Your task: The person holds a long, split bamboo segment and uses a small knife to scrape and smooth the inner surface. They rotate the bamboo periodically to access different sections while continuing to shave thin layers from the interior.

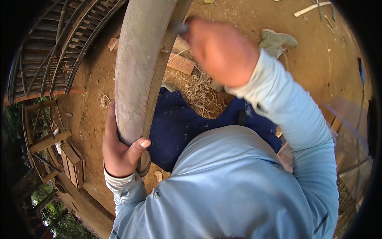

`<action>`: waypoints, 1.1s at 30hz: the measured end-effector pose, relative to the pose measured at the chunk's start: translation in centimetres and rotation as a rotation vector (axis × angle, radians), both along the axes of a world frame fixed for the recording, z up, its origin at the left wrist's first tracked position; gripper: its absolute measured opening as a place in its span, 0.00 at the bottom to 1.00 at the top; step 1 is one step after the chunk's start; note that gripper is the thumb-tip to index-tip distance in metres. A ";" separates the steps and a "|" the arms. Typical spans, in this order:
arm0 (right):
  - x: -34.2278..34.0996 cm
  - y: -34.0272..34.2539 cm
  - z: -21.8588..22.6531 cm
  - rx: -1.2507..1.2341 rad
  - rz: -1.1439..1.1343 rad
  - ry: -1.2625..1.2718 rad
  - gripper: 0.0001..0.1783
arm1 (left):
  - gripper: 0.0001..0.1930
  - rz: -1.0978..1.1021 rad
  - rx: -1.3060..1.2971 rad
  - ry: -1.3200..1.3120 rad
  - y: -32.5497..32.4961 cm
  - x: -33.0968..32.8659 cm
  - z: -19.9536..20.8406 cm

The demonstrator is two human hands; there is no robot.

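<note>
A thick, pale grey-green length of what looks like bamboo (139, 67) slants up past the top of the view, with a brown edge along its right side. My left hand (121, 153) is closed round its lower part, thumb across the front. Against the right edge, higher up, my right hand (221, 51) is curled in a fist and smeared by motion. A short grey tip shows between that fist and the edge; the rest of what it holds is hidden.
Thin curled shavings (201, 93) and a reddish wooden block (181, 63) lie on the dirt between my legs. A boot (276, 42) is at the upper right. Slatted bamboo panels (51, 51) stand at the upper left, a wooden frame (43, 131) below them. Clear plastic sheeting (350, 135) hangs at the right.
</note>
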State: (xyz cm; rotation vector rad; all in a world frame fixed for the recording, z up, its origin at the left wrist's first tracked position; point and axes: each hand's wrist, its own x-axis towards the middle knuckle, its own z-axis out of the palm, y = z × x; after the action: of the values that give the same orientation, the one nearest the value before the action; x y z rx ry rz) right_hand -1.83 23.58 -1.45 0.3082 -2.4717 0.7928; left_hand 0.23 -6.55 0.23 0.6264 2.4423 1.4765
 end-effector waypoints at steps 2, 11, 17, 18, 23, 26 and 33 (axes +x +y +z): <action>0.1 0.3 0.7 -0.007 0.019 0.000 0.10 | 0.58 -0.006 -0.017 -0.010 0.0 0.0 0.1; 1.2 -1.0 -0.9 0.026 0.052 -0.095 0.08 | 0.58 -0.010 -0.016 0.007 -0.5 0.0 -0.2; 1.5 -1.9 -0.6 -0.004 0.023 -0.098 0.09 | 0.57 -0.021 -0.037 0.061 -0.5 -0.2 -0.4; 0.6 -1.0 0.1 -0.001 -0.038 0.017 0.09 | 0.57 -0.020 -0.027 0.057 -0.5 -0.3 -0.4; 4.1 -4.5 -0.8 0.001 0.079 -0.330 0.08 | 0.57 -0.021 -0.029 0.051 0.1 -0.3 -0.1; 1.8 -2.2 -0.9 -0.010 0.045 -0.098 0.09 | 0.57 -0.015 -0.051 0.049 -0.4 -0.1 0.0; 5.2 -6.2 -2.3 -0.047 0.163 -0.379 0.10 | 0.57 -0.015 -0.028 0.036 -0.2 -0.2 -0.2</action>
State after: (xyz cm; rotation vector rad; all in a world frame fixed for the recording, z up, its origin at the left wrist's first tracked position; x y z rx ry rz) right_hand 3.39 17.33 -3.75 0.3757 -2.8005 1.0588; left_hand 0.06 -6.71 0.00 0.6700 2.4745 1.4352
